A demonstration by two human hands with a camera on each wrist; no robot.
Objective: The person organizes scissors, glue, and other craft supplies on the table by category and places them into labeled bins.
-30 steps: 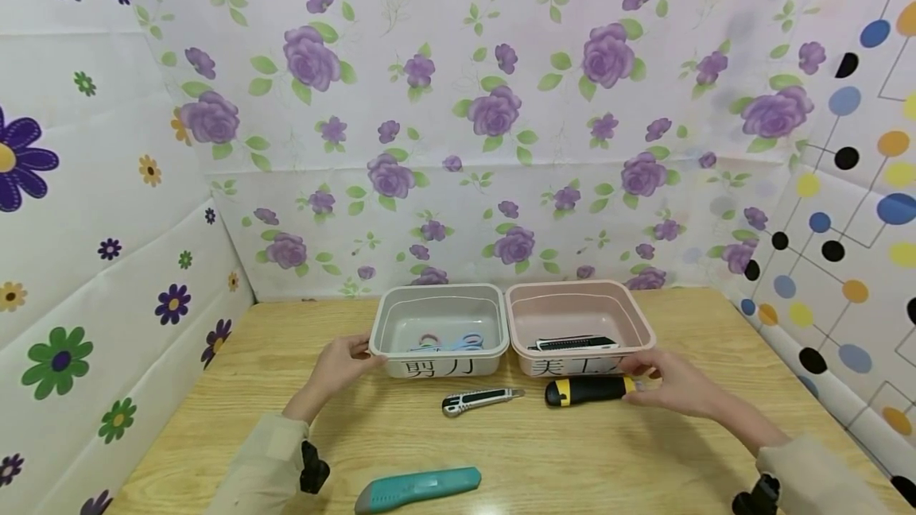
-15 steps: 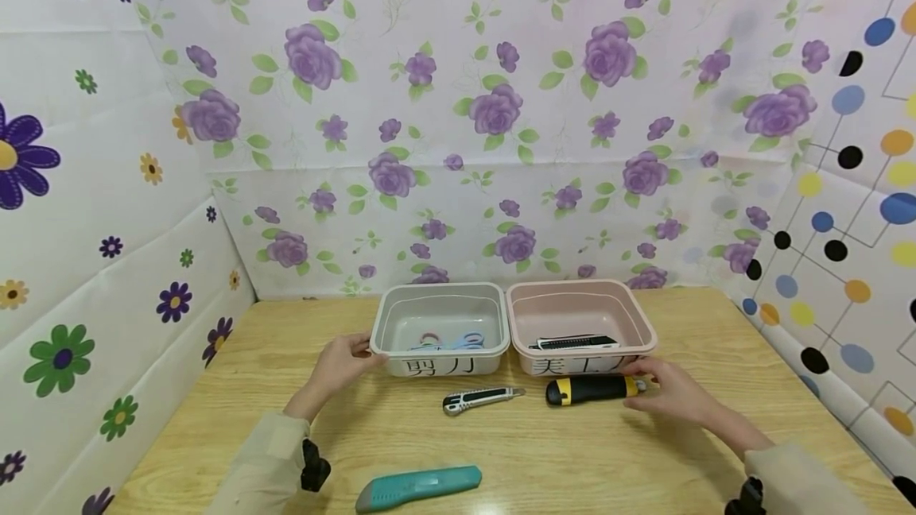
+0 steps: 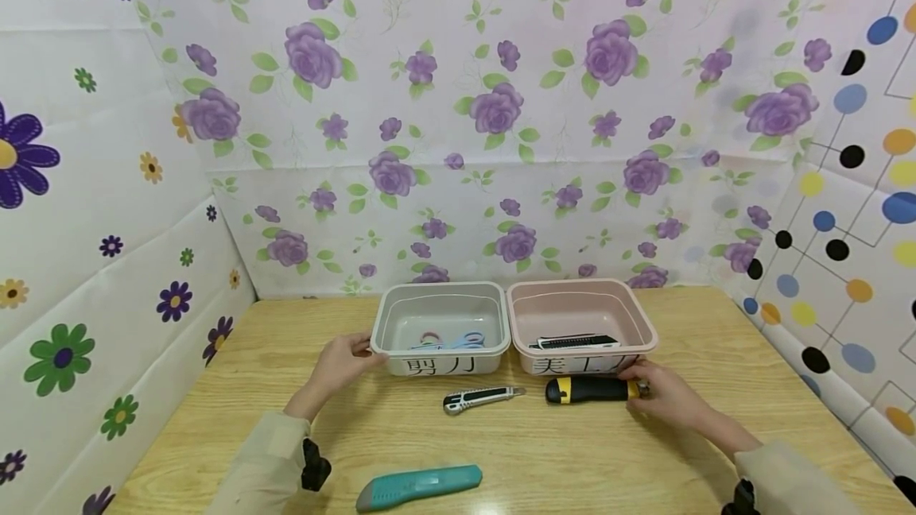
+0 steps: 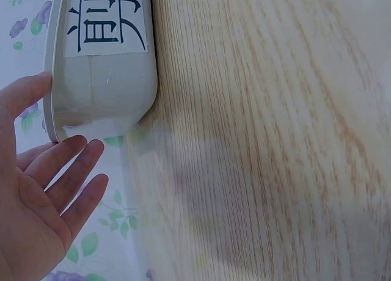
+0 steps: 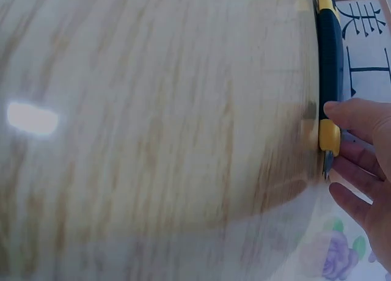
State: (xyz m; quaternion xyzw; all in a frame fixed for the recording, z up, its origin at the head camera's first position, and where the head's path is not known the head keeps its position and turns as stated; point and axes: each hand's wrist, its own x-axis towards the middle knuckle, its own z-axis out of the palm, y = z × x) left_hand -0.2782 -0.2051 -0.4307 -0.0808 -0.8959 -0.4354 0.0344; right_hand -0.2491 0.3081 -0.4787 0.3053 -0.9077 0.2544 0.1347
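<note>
In the head view my right hand (image 3: 669,394) is at the yellow end of a black-and-yellow utility knife (image 3: 590,389), which lies before the pink box (image 3: 580,288). In the right wrist view the thumb presses the knife's handle (image 5: 330,55) and the fingers lie behind it, near the metal tip (image 5: 328,162). My left hand (image 3: 342,372) touches the left front corner of the grey box (image 3: 440,290). In the left wrist view its thumb meets the box's rim (image 4: 52,88), and the other fingers are extended and spread. Scissors (image 3: 451,340) lie in the grey box.
A black-and-white utility knife (image 3: 576,342) lies inside the pink box. On the wooden table (image 3: 558,463), a smaller silver-and-black utility knife (image 3: 483,400) lies before the boxes, and a teal utility knife (image 3: 418,488) lies nearer the front. Printed cloths (image 3: 494,110) surround the table.
My right hand drew slightly back from the black-and-yellow knife, then its fingers closed in around the yellow end. The left hand and the boxes have stayed in place.
</note>
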